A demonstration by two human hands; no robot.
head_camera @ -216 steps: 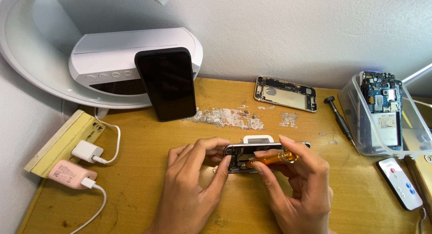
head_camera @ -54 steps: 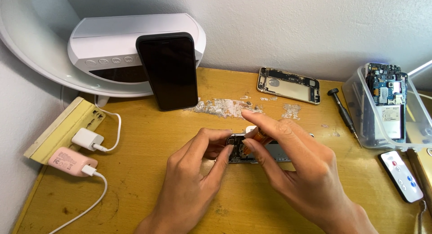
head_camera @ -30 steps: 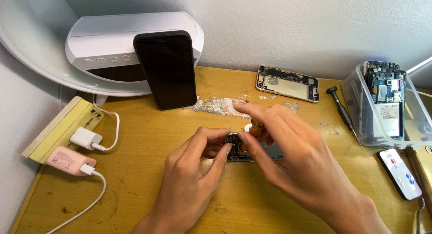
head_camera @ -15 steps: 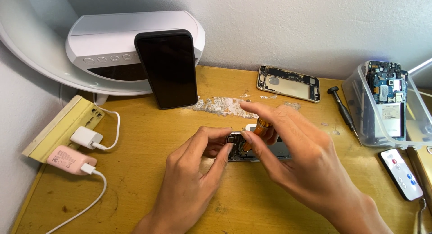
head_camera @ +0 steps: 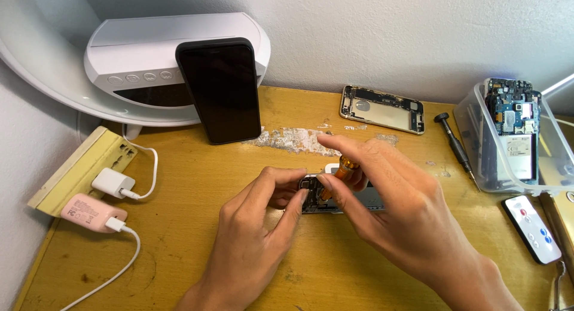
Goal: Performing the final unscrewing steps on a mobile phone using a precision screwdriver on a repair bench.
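Right hand (head_camera: 394, 197) has tilted the orange screwdriver (head_camera: 339, 172) upright over the phone (head_camera: 335, 200).

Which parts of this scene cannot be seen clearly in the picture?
- Head view: the opened phone is mostly covered by the left hand and right hand.
- The tip of the orange screwdriver is hidden behind the fingers.
- The clear plastic box is cut off by the right edge.

Two screwdrivers (head_camera: 345, 169), two chargers (head_camera: 115, 183)
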